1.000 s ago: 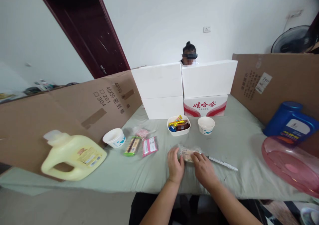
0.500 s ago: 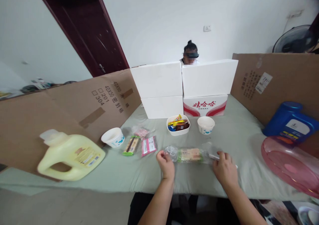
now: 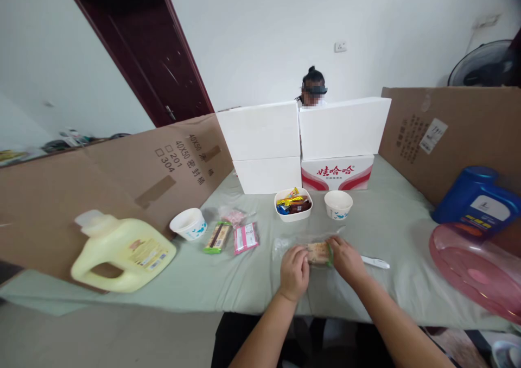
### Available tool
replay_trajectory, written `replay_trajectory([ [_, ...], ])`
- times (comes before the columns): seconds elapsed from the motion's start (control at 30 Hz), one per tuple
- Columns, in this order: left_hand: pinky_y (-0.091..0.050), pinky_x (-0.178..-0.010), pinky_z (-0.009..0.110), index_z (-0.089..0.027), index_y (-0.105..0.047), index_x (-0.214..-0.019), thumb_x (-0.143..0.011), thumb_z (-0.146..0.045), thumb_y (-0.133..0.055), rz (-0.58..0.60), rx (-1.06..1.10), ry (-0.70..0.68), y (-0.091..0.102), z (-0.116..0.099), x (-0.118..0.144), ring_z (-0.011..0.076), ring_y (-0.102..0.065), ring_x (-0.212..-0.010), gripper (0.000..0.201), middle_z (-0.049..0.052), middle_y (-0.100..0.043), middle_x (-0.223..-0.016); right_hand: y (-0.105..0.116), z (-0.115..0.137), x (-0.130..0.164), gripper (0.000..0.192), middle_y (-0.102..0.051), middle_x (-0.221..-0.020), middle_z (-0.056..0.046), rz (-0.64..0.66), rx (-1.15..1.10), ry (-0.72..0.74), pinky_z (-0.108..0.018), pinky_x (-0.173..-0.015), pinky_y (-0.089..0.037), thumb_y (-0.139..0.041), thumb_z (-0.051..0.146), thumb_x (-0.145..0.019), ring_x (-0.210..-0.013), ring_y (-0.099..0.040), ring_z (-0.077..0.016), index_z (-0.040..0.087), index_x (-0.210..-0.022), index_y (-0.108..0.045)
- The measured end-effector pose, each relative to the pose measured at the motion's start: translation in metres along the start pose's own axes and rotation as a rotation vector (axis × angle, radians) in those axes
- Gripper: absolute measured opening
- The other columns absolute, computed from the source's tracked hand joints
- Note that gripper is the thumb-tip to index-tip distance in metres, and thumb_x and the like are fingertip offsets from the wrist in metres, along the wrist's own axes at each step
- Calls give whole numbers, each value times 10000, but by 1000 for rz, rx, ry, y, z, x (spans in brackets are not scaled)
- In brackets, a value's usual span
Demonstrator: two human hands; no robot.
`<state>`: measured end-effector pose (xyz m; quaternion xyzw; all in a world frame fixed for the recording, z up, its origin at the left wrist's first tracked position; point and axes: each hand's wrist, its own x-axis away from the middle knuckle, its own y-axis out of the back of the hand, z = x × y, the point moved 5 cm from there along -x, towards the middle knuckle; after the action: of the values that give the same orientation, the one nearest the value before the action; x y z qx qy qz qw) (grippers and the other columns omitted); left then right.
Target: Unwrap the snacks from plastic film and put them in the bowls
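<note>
A wrapped biscuit packet with green edges lies near the front of the table, inside or under a clear plastic bag; I cannot tell which. My left hand is closed with its fingers curled on the packet's left end. At the right end, my right hand grips the packet, fingers closed together. Just right of that hand, a slim white-handled tool lies on the cloth, touched by neither hand. Farther left rest another green-edged packet, a pink-and-white packet and a pink bagged item.
A white tub of wrapped sweets and a paper bowl stand ahead; another bowl is left. A yellow jug, blue bottle and pink basin flank the table. White boxes screen a person.
Both hands have moved inward onto the biscuit packet. My right hand has let go of the white tool, which now lies on the table. The plastic bag has been bunched closer around the packet.
</note>
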<state>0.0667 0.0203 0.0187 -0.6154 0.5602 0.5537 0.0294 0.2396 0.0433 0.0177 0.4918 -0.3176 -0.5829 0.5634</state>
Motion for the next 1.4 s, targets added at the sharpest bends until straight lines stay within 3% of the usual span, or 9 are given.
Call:
replay_trajectory([
  [0.13,-463,-941,509,-175,-617,-1120,-915,-158,-383,-88,-148,189,-8,27,5,275,-552,-1134,312,125,-647,-1129,4,-7,1,334,-663,-1116,-86,64,20,-107,-275,-698,-468,-397,160,-917,-822,-671,-179,225,-1169,-606],
  [0.2,-420,-960,562,-189,-634,-1119,-918,-201,-416,-107,-227,242,-13,34,9,315,-494,-1206,296,129,-629,-1185,6,-6,5,303,-663,-1109,-86,91,18,-104,-286,-707,-472,-481,281,-913,-857,-670,-202,223,-1186,-598],
  [0.3,-365,-975,603,-214,-661,-1079,-909,-279,-481,-119,-310,266,-15,36,11,360,-408,-1277,256,132,-571,-1286,5,-1,9,445,-640,-1154,-101,117,28,-44,-320,-788,-473,-650,341,-806,-950,-641,-238,211,-1224,-571],
  [0.47,-390,-938,535,-185,-627,-1136,-878,-335,-541,-39,-318,315,-15,33,7,327,-523,-1103,310,131,-640,-1124,-3,17,2,608,-551,-1309,-147,103,-7,191,-391,-1022,-355,-704,245,-721,-1214,-476,-291,154,-1292,-516],
  [0.67,-415,-941,429,-153,-576,-1218,-811,-115,-482,163,-270,423,-19,36,6,271,-538,-1081,419,104,-647,-1124,-14,26,-14,611,-587,-1230,-143,235,-36,232,-375,-987,-359,-621,259,-732,-1146,-505,-284,154,-1321,-494],
  [0.97,-396,-1003,415,-88,-537,-1259,-718,-7,-449,178,-244,457,-19,40,8,275,-510,-1121,554,127,-620,-1178,-7,14,-23,651,-585,-1136,-127,232,-141,195,-325,-842,-435,-639,218,-653,-948,-589,-230,162,-1288,-506],
  [1.1,-395,-984,428,-69,-493,-1298,-715,-31,-477,211,-277,536,-22,41,9,299,-487,-1144,585,152,-588,-1210,9,18,-53,638,-603,-1135,-114,141,-322,253,-332,-860,-445,-664,178,-633,-969,-594,-227,168,-1259,-539],
  [1.23,-371,-999,427,-68,-481,-1316,-705,-22,-481,212,-281,564,-22,39,8,296,-464,-1156,613,161,-566,-1220,26,33,-107,619,-636,-1134,-106,89,-331,266,-351,-870,-456,-713,199,-622,-990,-599,-248,175,-1226,-579],
  [1.4,-375,-966,443,-197,-683,-1010,-714,-35,-497,222,-267,544,-20,33,6,286,-458,-1113,384,95,-576,-1151,26,46,-174,570,-650,-1155,-85,23,-313,186,-321,-839,-477,-659,284,-743,-987,-616,-227,182,-1286,-520],
])
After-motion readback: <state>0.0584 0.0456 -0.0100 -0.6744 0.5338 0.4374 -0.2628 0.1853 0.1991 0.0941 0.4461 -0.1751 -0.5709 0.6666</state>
